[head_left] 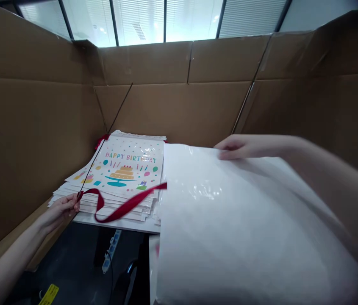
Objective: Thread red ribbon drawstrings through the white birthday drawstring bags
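Observation:
My left hand (66,206) pinches one end of a dark red ribbon (128,206) and a thin dark stick (94,159) that slants up to the right. The ribbon loops loosely across to the edge of a large glossy white sheet (217,212). On that sheet's far edge lies my right hand (234,147), its fingers together around the edge and partly hidden. Left of the sheet is a stack of white printed sheets (128,169); the top one reads "HAPPY BIRTHDAY" above a cake picture. A bit of red shows behind the stack's far left corner.
Tall cardboard walls (166,103) enclose the left, back and right. The stack lies on a white table (115,224). On the dark floor below are a power strip (111,250) and a yellow label (49,294). Windows with blinds are beyond the back wall.

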`<action>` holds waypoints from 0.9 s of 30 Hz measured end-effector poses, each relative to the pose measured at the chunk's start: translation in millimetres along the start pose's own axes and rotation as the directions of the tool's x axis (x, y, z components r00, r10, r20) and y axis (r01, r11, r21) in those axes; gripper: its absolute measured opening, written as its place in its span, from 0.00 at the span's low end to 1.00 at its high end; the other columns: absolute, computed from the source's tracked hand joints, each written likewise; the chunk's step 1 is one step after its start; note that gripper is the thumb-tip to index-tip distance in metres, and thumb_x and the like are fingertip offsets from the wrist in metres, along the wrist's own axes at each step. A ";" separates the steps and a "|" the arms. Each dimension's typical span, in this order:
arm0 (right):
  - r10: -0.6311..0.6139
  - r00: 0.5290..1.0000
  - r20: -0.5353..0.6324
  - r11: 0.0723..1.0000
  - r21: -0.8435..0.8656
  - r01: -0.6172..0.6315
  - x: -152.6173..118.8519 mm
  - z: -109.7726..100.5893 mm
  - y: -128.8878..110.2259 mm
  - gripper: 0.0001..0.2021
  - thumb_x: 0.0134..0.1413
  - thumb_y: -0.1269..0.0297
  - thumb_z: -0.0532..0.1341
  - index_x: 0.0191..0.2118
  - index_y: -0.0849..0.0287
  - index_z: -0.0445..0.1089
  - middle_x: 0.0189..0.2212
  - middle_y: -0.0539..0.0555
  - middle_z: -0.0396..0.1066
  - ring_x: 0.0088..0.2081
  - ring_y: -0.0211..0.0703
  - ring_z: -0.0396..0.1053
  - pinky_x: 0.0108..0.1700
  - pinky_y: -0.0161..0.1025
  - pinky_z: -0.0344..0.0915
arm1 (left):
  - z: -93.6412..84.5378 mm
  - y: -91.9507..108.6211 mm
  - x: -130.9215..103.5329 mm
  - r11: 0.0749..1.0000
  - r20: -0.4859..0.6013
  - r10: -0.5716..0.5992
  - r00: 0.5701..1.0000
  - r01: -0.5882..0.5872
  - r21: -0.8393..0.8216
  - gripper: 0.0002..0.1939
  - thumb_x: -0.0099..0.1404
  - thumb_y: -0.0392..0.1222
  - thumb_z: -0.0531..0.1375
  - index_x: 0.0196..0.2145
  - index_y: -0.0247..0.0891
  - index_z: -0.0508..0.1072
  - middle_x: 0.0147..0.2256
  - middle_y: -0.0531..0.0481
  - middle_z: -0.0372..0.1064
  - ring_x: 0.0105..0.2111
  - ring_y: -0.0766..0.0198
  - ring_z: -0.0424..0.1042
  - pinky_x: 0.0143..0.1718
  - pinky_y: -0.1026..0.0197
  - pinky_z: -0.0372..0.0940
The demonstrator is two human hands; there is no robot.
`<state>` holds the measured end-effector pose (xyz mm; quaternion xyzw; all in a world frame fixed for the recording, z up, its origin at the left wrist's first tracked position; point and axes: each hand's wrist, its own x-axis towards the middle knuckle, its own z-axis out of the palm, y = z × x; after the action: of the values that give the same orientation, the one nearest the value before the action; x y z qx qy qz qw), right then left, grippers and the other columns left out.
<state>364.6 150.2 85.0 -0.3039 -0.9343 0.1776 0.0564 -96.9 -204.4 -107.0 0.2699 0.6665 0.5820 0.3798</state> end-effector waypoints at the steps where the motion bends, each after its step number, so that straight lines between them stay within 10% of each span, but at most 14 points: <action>1: -0.057 0.993 0.102 0.997 -0.047 0.062 23.3 19.2 4.1 0.12 0.49 0.55 0.60 0.26 0.60 0.70 0.26 0.51 0.68 0.30 0.40 0.65 0.32 0.33 0.60 | 0.4 -0.6 1.6 1.000 -0.006 0.000 1.000 0.000 -0.018 0.19 0.45 0.48 0.70 0.20 0.35 0.65 0.19 0.55 0.62 0.20 0.71 0.56 0.21 0.70 0.54; 6: 0.117 0.990 -0.085 0.949 -0.284 -0.136 100.3 134.6 48.5 0.03 0.48 0.70 0.57 0.27 0.61 0.68 0.27 0.53 0.69 0.30 0.41 0.64 0.29 0.34 0.52 | 4.7 -3.7 10.9 0.990 -0.123 0.016 0.992 -0.033 -0.135 0.15 0.45 0.43 0.69 0.20 0.33 0.66 0.19 0.54 0.62 0.19 0.71 0.60 0.18 0.71 0.56; 12: 0.219 0.933 -0.287 0.909 -0.288 -0.302 104.2 211.3 89.7 0.12 0.57 0.69 0.51 0.40 0.61 0.70 0.43 0.62 0.67 0.45 0.51 0.63 0.39 0.39 0.55 | 20.8 -8.6 17.3 0.960 -0.182 0.032 0.983 -0.081 -0.268 0.14 0.47 0.41 0.68 0.23 0.33 0.66 0.20 0.54 0.63 0.19 0.72 0.62 0.18 0.71 0.57; 19: 0.135 0.847 -0.515 0.897 -0.300 -0.326 97.8 236.6 95.1 0.14 0.53 0.65 0.54 0.46 0.59 0.66 0.42 0.60 0.65 0.46 0.53 0.61 0.44 0.45 0.56 | 70.0 -8.9 26.3 0.944 -0.086 0.061 0.994 -0.085 -0.318 0.16 0.47 0.43 0.69 0.24 0.34 0.65 0.20 0.55 0.63 0.20 0.72 0.63 0.20 0.71 0.55; 27: 0.090 0.917 -0.389 0.996 0.033 -0.084 91.0 239.8 31.7 0.09 0.55 0.60 0.52 0.33 0.58 0.65 0.28 0.52 0.67 0.28 0.41 0.63 0.29 0.36 0.54 | 134.2 -12.7 35.7 0.931 0.032 0.090 0.995 -0.072 -0.357 0.19 0.46 0.47 0.69 0.25 0.34 0.64 0.21 0.55 0.64 0.21 0.72 0.62 0.20 0.71 0.52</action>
<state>257.2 156.3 -150.1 -0.3739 -0.8885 0.1233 0.2356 -6.0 -101.5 -130.9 0.2379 0.5295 0.7013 0.4137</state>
